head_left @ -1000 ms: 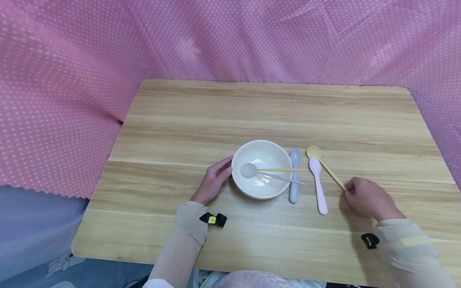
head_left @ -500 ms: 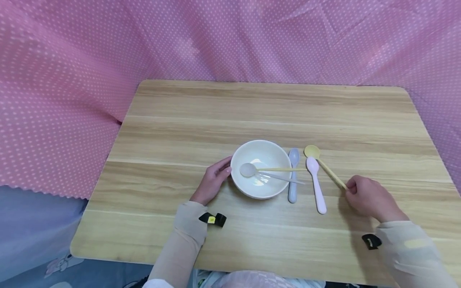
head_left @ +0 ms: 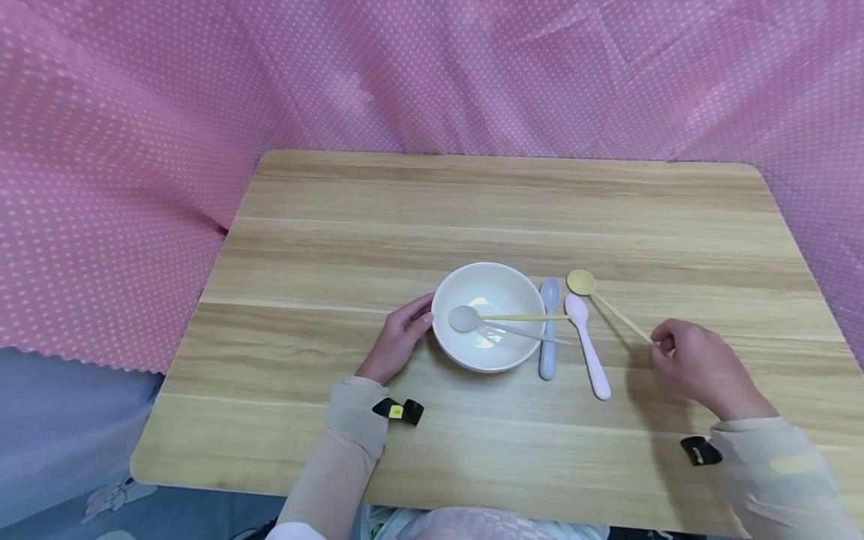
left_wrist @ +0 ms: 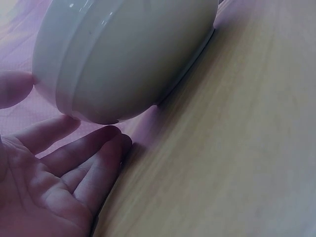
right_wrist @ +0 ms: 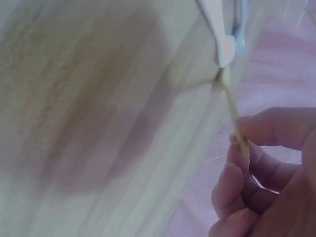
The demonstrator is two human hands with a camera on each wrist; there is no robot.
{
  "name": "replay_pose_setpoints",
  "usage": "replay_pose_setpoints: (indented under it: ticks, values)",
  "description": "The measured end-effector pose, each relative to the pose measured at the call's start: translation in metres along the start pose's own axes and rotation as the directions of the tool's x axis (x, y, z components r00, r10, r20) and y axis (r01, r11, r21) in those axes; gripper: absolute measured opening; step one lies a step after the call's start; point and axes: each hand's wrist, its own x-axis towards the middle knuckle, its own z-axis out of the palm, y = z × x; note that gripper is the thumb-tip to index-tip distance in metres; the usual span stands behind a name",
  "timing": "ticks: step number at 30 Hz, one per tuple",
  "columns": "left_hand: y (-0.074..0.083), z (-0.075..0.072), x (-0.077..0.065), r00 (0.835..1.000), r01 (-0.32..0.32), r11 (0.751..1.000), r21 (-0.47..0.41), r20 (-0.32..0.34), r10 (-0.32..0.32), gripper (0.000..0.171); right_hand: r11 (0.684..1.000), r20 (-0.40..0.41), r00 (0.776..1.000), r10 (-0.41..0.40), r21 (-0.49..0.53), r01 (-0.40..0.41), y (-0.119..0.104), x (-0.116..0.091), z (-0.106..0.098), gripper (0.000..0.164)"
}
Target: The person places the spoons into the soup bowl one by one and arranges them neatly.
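My left hand rests against the left side of a white bowl; in the left wrist view its thumb and fingers touch the outer wall. A translucent spoon lies in the bowl, handle over the right rim. A yellow handle runs beside it, its other end hidden under that spoon. On the right, my right hand pinches the handle end of a yellow spoon between thumb and fingers. That handle slants up off the table, with its shadow apart from it, also seen in the right wrist view.
Between bowl and right hand lie a blue-grey spoon and a pale pink spoon, whose head is close to the yellow spoon's. All stand on a wooden table. Pink dotted cloth hangs behind and to the sides.
My right hand has raised the yellow spoon's handle a little, and its head has shifted slightly left. The pink spoon's head has swung left too. My left hand stays at the bowl.
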Motion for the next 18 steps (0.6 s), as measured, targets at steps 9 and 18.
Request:
replay_pose_setpoints:
  ticks: [9, 18]
  values:
    - [0.029, 0.0, -0.008, 0.999, 0.021, 1.0, 0.009, 0.027, -0.021, 0.045, 0.998, -0.146, 0.988, -0.055, 0.015, 0.058, -0.005, -0.001, -0.004, 0.02]
    - [0.009, 0.0, -0.003, 1.0, -0.007, 1.0, -0.007, 0.008, 0.007, 0.046, 0.995, -0.285, 0.956, -0.062, 0.052, 0.08, -0.011, -0.003, -0.005, 0.018]
